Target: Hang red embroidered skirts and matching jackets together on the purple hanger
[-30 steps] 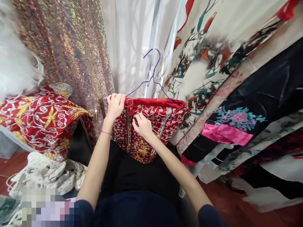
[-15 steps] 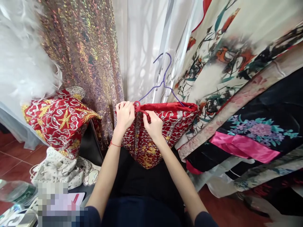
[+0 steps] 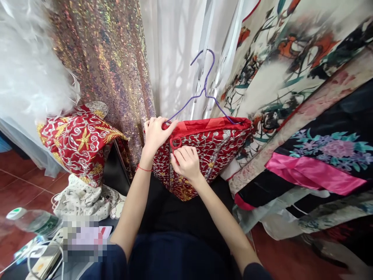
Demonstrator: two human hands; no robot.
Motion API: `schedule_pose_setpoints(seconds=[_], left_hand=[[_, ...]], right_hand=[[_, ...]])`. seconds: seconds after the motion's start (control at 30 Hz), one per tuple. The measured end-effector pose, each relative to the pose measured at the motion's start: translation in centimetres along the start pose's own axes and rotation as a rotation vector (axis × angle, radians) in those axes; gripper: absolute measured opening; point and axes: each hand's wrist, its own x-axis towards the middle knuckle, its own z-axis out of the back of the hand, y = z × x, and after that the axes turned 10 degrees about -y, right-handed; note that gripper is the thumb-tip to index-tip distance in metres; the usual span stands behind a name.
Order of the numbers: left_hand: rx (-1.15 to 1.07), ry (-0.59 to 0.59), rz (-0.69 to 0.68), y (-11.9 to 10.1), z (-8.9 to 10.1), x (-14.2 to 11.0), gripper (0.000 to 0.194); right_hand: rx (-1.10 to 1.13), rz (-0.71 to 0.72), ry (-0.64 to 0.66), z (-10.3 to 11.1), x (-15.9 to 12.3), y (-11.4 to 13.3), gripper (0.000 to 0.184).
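Note:
A red garment with silver and gold embroidery, tapering to a point at the bottom, hangs from a purple wire hanger. My left hand grips its upper left corner, fingers over the edge and thumb pointing right along the red top band. Below that band, my right hand is closed on a red cord that shows as a small loop above the fingers. The cord's lower part is hidden by my right hand.
At left, another red embroidered piece lies above a white dotted cloth. A plastic bottle and a power strip sit lower left. A sequined drape and a black floral garment flank the hanger.
The cord's bow-like knot beside my left hand now shows as a loop lower down. My right hand has moved down with the cord. My left thumb has stretched out rightward.

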Motion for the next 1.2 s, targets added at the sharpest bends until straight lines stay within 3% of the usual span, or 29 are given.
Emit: schedule_pose_setpoints(seconds=[0.1,0.27,0.33,0.43,0.5,0.73,0.93,1.07,1.2], left_hand=[[0.021,0.036,-0.074,0.5,0.1,-0.3,0.02],[0.023,0.06,-0.133,1.7,0.1,-0.2,0.025],[0.016,0.073,-0.157,2.2,0.0,0.2,0.026],[0.024,0.085,-0.196,2.9,-0.3,0.7,0.029],[0.038,0.086,-0.22,3.2,-0.6,0.7,0.032],[0.09,0.092,-0.275,3.8,-1.4,0.4,0.043],[0.086,0.107,-0.297,4.2,-1.5,0.7,0.044],[0.091,0.121,-0.307,4.2,-0.8,0.4,0.047],[0.097,0.152,-0.336,4.3,-0.2,0.1,0.058]], right_hand=[[-0.008,0.034,-0.038,1.0,-0.6,-0.2,0.023],[0.099,0.13,-0.073,2.1,-2.1,1.0,0.033],[0.154,0.165,0.051,2.4,-3.9,2.2,0.034],[0.139,0.119,0.411,2.5,-7.4,3.7,0.027],[0.098,0.073,0.578,2.3,-9.2,3.7,0.023],[-0.061,-0.112,0.819,-0.5,-10.9,-1.4,0.029],[-0.042,-0.235,1.063,-2.1,-11.8,-1.9,0.023],[0.004,-0.368,1.061,-1.9,-10.0,-2.5,0.016],[0.114,-0.506,0.874,-1.7,-4.9,-3.3,0.021]])
